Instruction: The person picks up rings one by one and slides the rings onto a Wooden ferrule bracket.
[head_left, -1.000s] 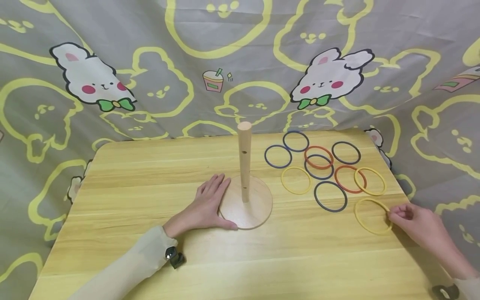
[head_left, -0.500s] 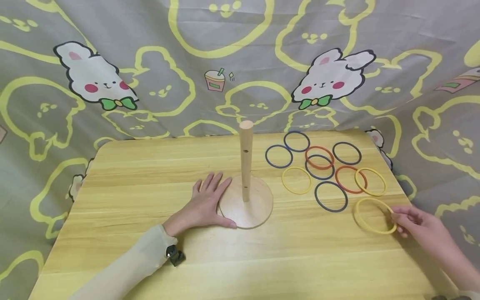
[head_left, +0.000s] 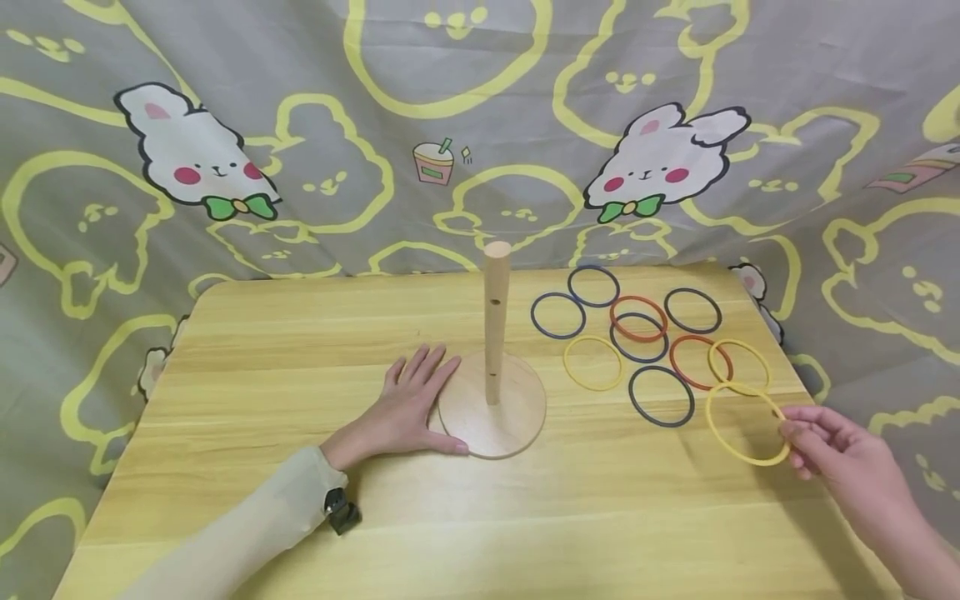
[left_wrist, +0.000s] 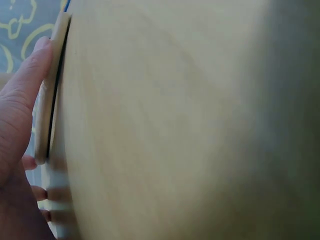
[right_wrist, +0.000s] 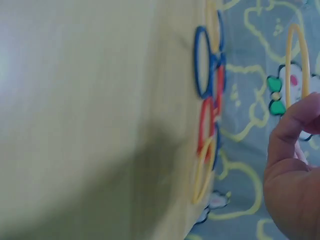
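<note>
My left hand [head_left: 401, 412] lies at the left edge of a round wooden base [head_left: 521, 417], fingers straight and spread, thumb toward its front. From the base rises an upright wooden post [head_left: 496, 325]. The left wrist view shows the thumb [left_wrist: 30, 72] against the rim of the base [left_wrist: 45, 117]. At the table's right side my right hand [head_left: 847, 462] pinches the right edge of a yellow ring [head_left: 753, 462] between thumb and fingers. That ring is raised off the table in the right wrist view, where the hand [right_wrist: 295, 155] holds its lower end.
Several blue, red and yellow rings lie on the wooden table [head_left: 300, 333] right of the post, some overlapping. Among them are a yellow ring [head_left: 592, 389], a dark blue ring [head_left: 662, 425] and a red ring [head_left: 701, 387]. A patterned curtain [head_left: 315, 200] hangs behind the table.
The right hand has lifted the yellow ring off the table, tilting it and bringing it slightly up in view. The left hand has stayed at the base.
</note>
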